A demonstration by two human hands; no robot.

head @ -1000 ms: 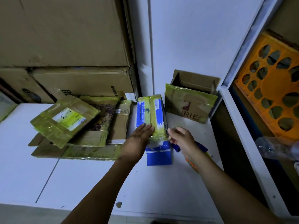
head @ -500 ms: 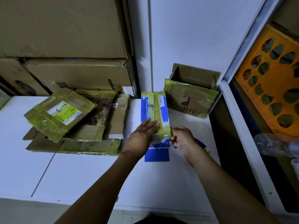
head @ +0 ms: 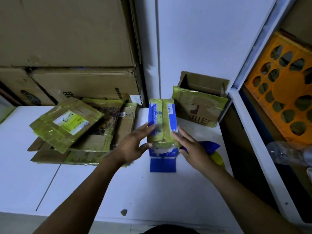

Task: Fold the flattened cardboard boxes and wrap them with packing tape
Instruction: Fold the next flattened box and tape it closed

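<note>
1. Big cartons (head: 67, 39) are stacked at the back left against the wall.
2. A pile of flattened boxes (head: 72, 132), wrapped in yellowish tape, lies on the white desk (head: 84, 183) just left of the left hand. The top one is tilted and bears a white label.
3. An open box (head: 199, 107) stands at the back right by the wall, its flaps up and its front taped.
4. A white shelf (head: 249, 129) on the right holds an orange crate (head: 283, 102). A clear bottle (head: 290, 152) lies lower down.
5. A blue and yellow thing (head: 212, 147) lies on the desk, partly hidden under the right hand; what it is I cannot tell.
6. The blue box (head: 171, 122) stands mid-desk, between the two hands. Yellowish tape runs along its top and over its near end. A blue flap (head: 163, 164) lies flat on the desk at that end.
7. The left hand (head: 133, 144) is spread, fingers straight on the box's top left edge, thumb against the near end.
8. The right hand (head: 192, 147) is flat, fingers straight and close together, pressed along the box's right side.
</note>
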